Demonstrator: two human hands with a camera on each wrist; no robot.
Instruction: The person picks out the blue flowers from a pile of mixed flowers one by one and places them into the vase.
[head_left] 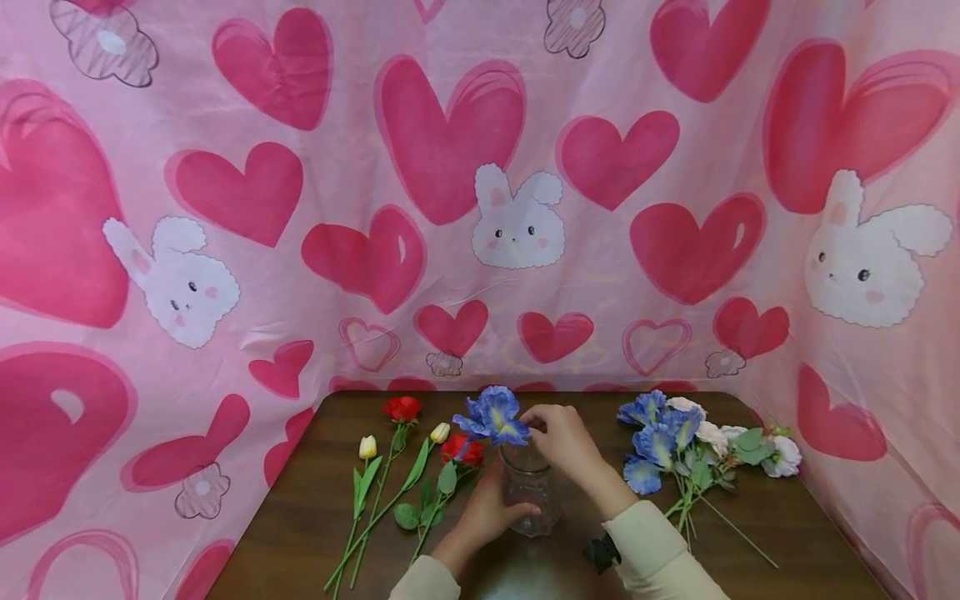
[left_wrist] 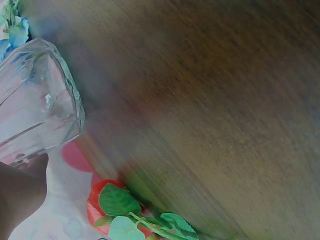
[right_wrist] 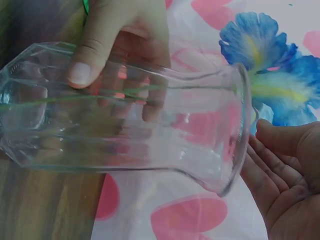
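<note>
My left hand [head_left: 487, 508] grips a clear glass vase [head_left: 538, 492] round its lower body, and the thumb lies across the near side. Inside the vase runs a thin green stem [right_wrist: 70, 101]. Its blue iris [head_left: 493, 415] with a yellow centre rests just at the mouth. By the rim is my right hand [head_left: 564, 437], with the thumb tip beside a petal and the fingers loosely bent near the glass edge. In the right wrist view the right hand [right_wrist: 292, 175] shows a gap between thumb and fingers, with no stem between them.
To the left lie red roses [head_left: 402, 408] and pale yellow tulips [head_left: 367, 447] with long stems. On the right is a pile of blue irises [head_left: 654, 442] and white flowers [head_left: 783, 457]. A pink curtain [head_left: 450, 283] with hearts and bunnies hangs behind the dark wooden table [head_left: 277, 533].
</note>
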